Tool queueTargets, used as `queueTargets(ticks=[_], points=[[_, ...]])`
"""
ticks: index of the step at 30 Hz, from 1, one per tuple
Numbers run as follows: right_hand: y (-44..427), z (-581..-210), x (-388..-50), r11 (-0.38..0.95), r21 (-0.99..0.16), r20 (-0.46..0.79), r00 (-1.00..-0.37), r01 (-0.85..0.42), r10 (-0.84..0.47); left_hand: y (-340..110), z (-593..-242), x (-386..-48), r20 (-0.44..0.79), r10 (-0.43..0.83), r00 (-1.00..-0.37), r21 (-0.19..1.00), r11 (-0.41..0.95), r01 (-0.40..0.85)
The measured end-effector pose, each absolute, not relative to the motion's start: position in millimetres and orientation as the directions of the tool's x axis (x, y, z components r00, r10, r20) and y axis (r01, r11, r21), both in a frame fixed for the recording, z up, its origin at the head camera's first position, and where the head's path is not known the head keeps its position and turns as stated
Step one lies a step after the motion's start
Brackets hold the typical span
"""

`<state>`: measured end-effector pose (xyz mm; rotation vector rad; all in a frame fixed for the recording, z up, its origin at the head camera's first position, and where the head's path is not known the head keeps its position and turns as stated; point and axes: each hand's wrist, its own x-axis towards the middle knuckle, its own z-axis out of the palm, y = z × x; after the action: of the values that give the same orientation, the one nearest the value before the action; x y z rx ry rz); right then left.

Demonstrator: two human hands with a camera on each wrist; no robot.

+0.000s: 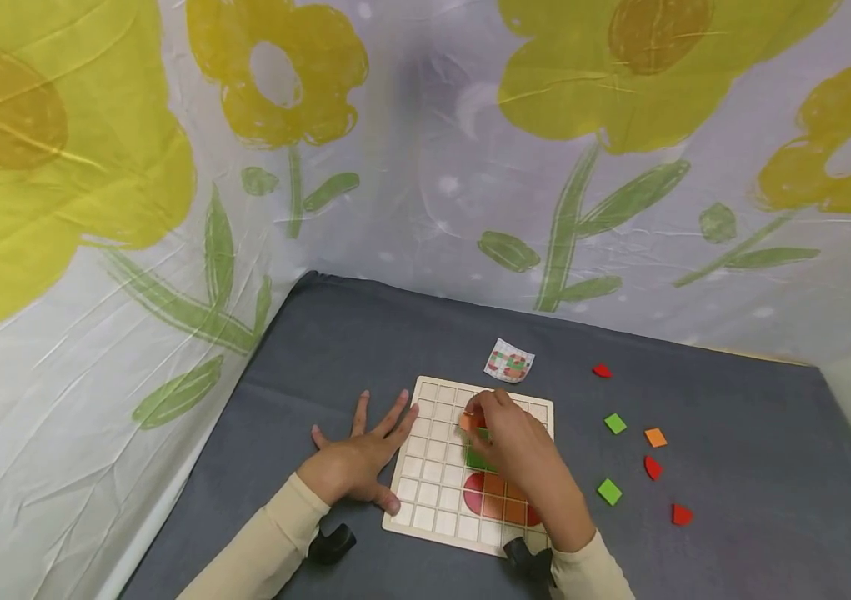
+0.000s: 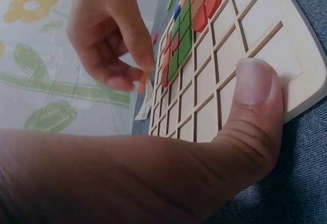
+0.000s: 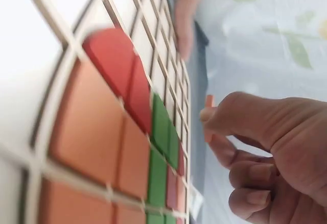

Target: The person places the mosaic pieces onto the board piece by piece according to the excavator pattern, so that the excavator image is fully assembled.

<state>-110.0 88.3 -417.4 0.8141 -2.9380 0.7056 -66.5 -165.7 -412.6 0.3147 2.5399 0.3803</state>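
A pale wooden grid board lies on the dark cloth. My left hand spreads its fingers along the board's left side, and its thumb rests on the near-left part of the board. Above the far part of the grid, my right hand pinches a small orange tile between thumb and forefinger, apart from the board. Set in the grid are orange tiles, red rounded tiles and green tiles. A blue piece shows in the left wrist view. My right hand covers part of the grid in the head view.
A small printed card with a coloured grid pattern lies beyond the board. Loose to its right are green tiles, an orange tile and red quarter-round tiles. A flower-patterned curtain hangs behind the table.
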Motion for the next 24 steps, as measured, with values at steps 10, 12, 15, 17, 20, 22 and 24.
queueTargets(ticks=[10, 12, 15, 17, 20, 22, 24], points=[[73, -422, -108, 0.789, -0.379, 0.002, -0.853, -0.484, -0.522, -167, -422, -69, -0.491, 0.294, -0.820, 0.325, 0.935, 0.140], [73, -423, -108, 0.790, -0.369, 0.007, -0.851, -0.490, -0.525, -169, -429, -71, -0.483, 0.301, -0.822, 0.327, 0.933, 0.149], [72, -423, -108, 0.786, -0.364, 0.023, -0.849, -0.499, -0.528, -171, -435, -72, -0.466, 0.303, -0.831, 0.320, 0.934, 0.161], [72, -423, -108, 0.782, -0.364, 0.031, -0.846, -0.505, -0.532, -173, -446, -74, -0.447, 0.315, -0.837, 0.316, 0.931, 0.181], [72, -424, -108, 0.779, -0.361, 0.038, -0.843, -0.512, -0.537, -173, -448, -74, -0.446, 0.315, -0.838, 0.314, 0.932, 0.183], [71, -424, -108, 0.778, -0.351, 0.047, -0.840, -0.521, -0.541, -172, -446, -73, -0.453, 0.316, -0.834, 0.322, 0.930, 0.178], [71, -424, -108, 0.778, -0.339, 0.058, -0.837, -0.529, -0.544, -169, -432, -71, -0.470, 0.303, -0.829, 0.329, 0.932, 0.154]])
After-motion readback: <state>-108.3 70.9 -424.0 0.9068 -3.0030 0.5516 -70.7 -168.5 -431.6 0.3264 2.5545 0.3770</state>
